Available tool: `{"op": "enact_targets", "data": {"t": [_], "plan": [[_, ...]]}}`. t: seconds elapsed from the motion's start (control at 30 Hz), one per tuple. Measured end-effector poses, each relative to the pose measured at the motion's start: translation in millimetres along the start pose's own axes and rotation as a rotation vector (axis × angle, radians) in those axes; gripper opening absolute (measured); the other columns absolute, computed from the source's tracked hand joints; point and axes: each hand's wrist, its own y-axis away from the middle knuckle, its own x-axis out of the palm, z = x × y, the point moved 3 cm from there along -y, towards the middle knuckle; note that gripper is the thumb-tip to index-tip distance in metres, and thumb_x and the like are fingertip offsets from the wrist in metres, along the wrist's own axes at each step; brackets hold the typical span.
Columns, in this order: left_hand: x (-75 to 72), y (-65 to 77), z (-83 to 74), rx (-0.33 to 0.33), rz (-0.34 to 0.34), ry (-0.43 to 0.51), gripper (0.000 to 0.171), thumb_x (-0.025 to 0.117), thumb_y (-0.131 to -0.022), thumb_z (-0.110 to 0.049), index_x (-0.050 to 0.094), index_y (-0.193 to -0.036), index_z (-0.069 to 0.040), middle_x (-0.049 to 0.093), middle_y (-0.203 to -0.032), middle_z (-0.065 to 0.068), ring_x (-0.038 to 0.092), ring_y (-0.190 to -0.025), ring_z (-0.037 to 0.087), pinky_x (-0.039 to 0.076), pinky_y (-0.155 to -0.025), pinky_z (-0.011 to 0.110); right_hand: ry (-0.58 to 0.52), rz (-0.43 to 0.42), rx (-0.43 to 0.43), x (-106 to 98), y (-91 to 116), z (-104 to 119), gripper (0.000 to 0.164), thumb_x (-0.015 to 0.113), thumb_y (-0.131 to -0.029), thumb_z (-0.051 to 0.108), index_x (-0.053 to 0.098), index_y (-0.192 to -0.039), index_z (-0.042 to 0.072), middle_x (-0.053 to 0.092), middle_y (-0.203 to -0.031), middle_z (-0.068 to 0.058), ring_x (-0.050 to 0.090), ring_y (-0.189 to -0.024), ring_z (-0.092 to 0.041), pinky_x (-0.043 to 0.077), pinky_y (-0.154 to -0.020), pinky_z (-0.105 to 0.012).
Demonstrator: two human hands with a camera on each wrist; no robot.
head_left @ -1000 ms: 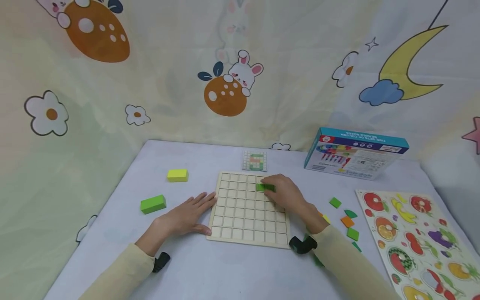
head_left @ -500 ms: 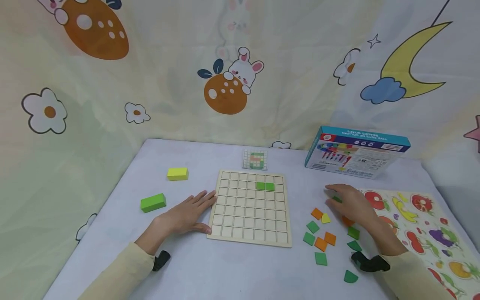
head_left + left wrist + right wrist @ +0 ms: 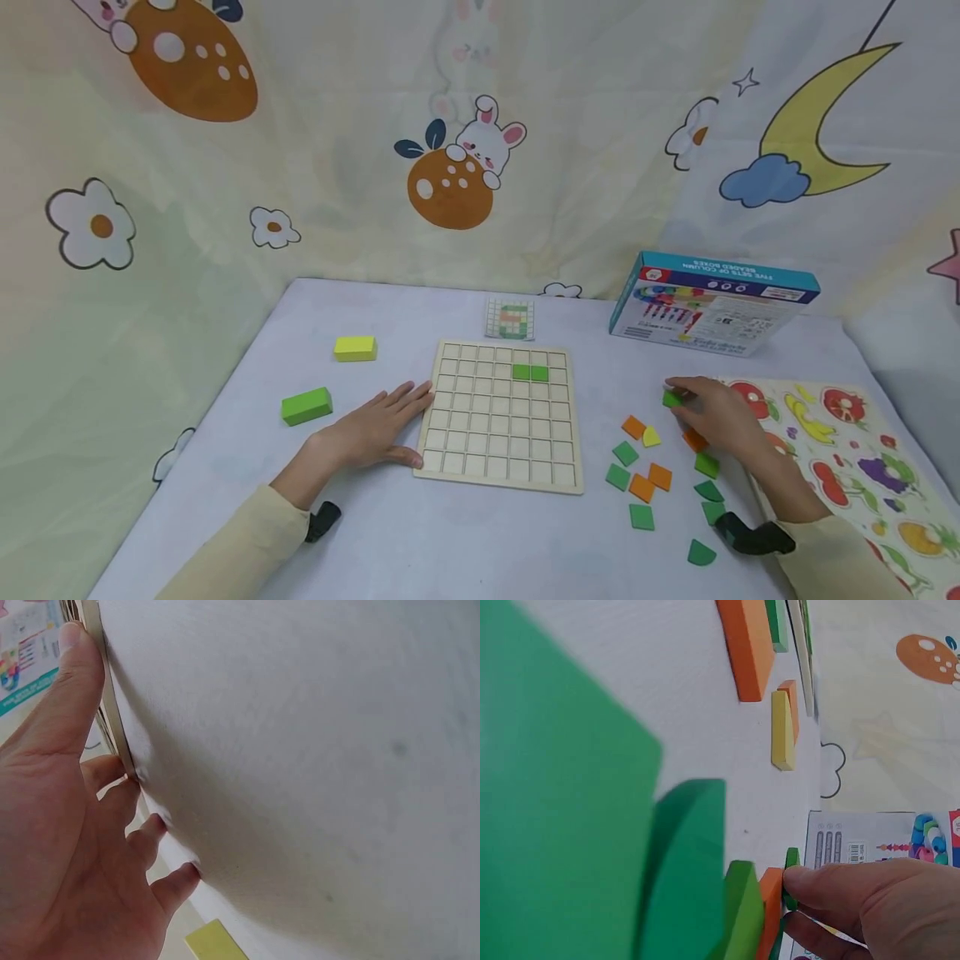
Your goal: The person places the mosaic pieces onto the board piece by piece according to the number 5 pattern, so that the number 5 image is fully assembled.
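Observation:
My left hand (image 3: 367, 433) lies with fingers spread along the left edge of a pale wooden grid board (image 3: 480, 433). In the left wrist view its thumb and fingertips sit at the board's edge (image 3: 112, 712). Two green square tiles (image 3: 530, 372) fill adjoining cells near the board's top right. To the right of the board, my right hand (image 3: 716, 417) pinches a green square tile (image 3: 671, 400) between thumb and fingers. Seen from the right wrist, the thumb presses that tile (image 3: 792, 859), just beyond an orange tile (image 3: 769, 900).
Several loose orange, yellow and green tiles (image 3: 641, 517) lie right of the board. A fruit-picture board (image 3: 862, 467) is under the right forearm. Behind stand a box (image 3: 712, 308) and a small pattern card (image 3: 510, 319). Yellow (image 3: 355, 349) and green blocks (image 3: 306, 407) are at left.
My right hand has left a green tile in the board's grid and moved right to the loose tiles, where it pinches another green one. The left hand has stayed put.

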Motion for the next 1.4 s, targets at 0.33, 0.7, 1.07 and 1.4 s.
{"op": "enact_targets", "data": {"t": [0.33,0.7,1.07,1.4], "plan": [[-4.9,4.8,-0.5,-0.017,0.003,-0.003,0.096,0.062,-0.083,-0.058,0.02,-0.155,-0.01,0.013,-0.164,0.006,0.011,-0.151,0.033,0.019,-0.12,0.056,-0.032,-0.023,-0.126,-6,-24,60,0.044,0.067,-0.088,0.005,0.058,-0.132,0.004,0.064,-0.12,-0.019,0.057,-0.107,-0.036,0.048,-0.095,-0.057],[1.1,-0.1,0.3,-0.027,0.011,0.015,0.097,0.061,-0.082,-0.061,0.018,-0.156,-0.013,0.011,-0.165,0.003,0.009,-0.152,0.031,0.017,-0.121,0.055,-0.057,-0.016,-0.388,42,-62,176,0.04,0.071,-0.087,0.009,0.064,-0.126,0.006,0.07,-0.112,-0.008,0.065,-0.102,-0.024,0.055,-0.088,-0.041],[0.2,-0.5,-0.4,-0.018,0.009,0.004,0.098,0.063,-0.082,-0.059,0.019,-0.156,-0.012,0.013,-0.164,0.005,0.011,-0.151,0.032,0.019,-0.12,0.056,-0.025,0.036,-0.384,72,-78,208,0.036,0.071,-0.087,0.011,0.067,-0.123,0.01,0.07,-0.112,-0.004,0.062,-0.105,-0.021,0.054,-0.09,-0.038],[-0.1,-0.3,-0.9,-0.025,0.009,-0.012,0.097,0.062,-0.083,-0.059,0.019,-0.156,-0.012,0.013,-0.164,0.005,0.01,-0.151,0.031,0.019,-0.121,0.055,-0.006,-0.019,-0.36,75,-82,207,0.037,0.075,-0.085,0.013,0.068,-0.122,0.011,0.072,-0.107,-0.003,0.062,-0.108,-0.023,0.053,-0.092,-0.041]]}}
